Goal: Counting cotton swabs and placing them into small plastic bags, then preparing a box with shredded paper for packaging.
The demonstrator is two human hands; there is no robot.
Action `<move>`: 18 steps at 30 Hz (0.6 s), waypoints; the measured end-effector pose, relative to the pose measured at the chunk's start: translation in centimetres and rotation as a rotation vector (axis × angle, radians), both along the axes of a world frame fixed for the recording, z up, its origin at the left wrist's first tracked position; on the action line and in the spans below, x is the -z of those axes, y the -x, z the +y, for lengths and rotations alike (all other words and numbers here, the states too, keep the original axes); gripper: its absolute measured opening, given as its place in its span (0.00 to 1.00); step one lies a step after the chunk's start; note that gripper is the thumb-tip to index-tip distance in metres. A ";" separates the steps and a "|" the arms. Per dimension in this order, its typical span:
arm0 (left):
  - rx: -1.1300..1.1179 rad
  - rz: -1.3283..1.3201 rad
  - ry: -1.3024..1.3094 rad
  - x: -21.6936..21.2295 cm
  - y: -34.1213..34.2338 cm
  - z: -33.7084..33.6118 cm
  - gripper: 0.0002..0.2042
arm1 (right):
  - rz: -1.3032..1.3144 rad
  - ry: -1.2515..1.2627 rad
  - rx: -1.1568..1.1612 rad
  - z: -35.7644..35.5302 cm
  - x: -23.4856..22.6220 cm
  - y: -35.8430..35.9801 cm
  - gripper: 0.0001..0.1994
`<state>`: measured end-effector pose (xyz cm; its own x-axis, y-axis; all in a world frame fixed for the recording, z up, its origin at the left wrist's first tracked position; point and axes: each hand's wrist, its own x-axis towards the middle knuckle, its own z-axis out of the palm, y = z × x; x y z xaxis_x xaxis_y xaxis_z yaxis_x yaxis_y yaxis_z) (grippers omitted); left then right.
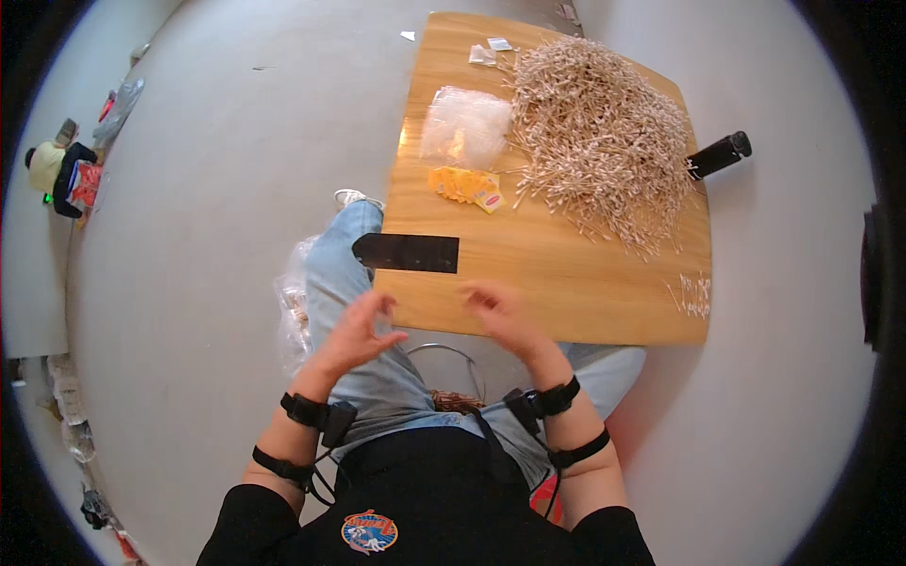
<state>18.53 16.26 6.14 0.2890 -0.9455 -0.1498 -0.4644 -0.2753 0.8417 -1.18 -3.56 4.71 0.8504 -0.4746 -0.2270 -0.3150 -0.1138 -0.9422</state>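
My left hand [360,332] is just off the near left edge of the wooden table [566,292], thumb and fingers spread, holding nothing visible. Over that near edge is my right hand [507,316], its fingers loosely bent and apart, a little blurred, with nothing seen between them. Ahead of both hands lies a flat black strip [411,253], overhanging the table's left edge. Farther up are fanned yellow cards [467,187] and a stack of clear plastic bags [464,124]. A large heap of cotton swabs [604,137] covers the far right of the table.
A few swabs [695,294] lie apart at the right edge. Small clear packets [483,56] lie at the far end. A black cylinder [720,156] juts from the right side. A plastic bag [294,307] is by my left leg. Bundled items [75,179] line the left wall.
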 end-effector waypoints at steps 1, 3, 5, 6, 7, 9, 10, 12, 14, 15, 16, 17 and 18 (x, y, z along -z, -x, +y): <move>-0.048 -0.165 0.024 -0.1 -1.3 0.1 0.25 | -0.022 0.231 0.229 -0.8 1.0 0.4 0.17; -0.093 -0.337 0.041 0.4 -4.1 0.2 0.25 | 0.139 0.732 0.396 -3.6 2.4 2.1 0.14; -0.172 -0.578 -0.033 3.1 -7.1 1.0 0.27 | 0.082 0.919 0.404 -5.5 4.3 2.9 0.14; -0.170 -0.575 -0.044 3.8 -7.9 0.6 0.27 | 0.020 1.096 0.433 -5.9 5.0 3.5 0.14; -0.169 -0.662 -0.058 4.3 -8.6 0.1 0.27 | 0.025 1.086 0.429 -5.8 4.9 3.6 0.14; -0.162 -0.745 -0.080 5.6 -9.4 -0.8 0.27 | 0.064 1.088 0.373 -5.6 4.7 3.8 0.15; -0.136 -0.753 -0.081 6.1 -9.8 -1.5 0.27 | 0.067 1.085 0.375 -5.6 4.8 3.8 0.15; -0.105 -0.758 -0.083 6.5 -10.2 -2.6 0.27 | 0.094 1.074 0.375 -5.7 5.0 3.7 0.15; -0.100 -0.717 -0.076 6.5 -10.2 -3.4 0.26 | 0.096 1.065 0.383 -5.7 5.1 3.7 0.15; -0.094 -0.714 -0.079 6.4 -10.0 -3.8 0.26 | 0.097 1.059 0.391 -5.6 5.1 3.8 0.15; -0.065 -0.759 -0.041 6.3 -9.9 -4.1 0.24 | 0.102 1.055 0.393 -5.7 5.1 3.9 0.15; -0.037 -0.803 -0.002 6.1 -9.8 -4.4 0.22 | 0.102 1.061 0.400 -5.7 5.2 3.9 0.15; -0.033 -0.801 -0.004 5.9 -9.6 -4.7 0.22 | 0.099 1.067 0.406 -5.8 5.1 3.8 0.15</move>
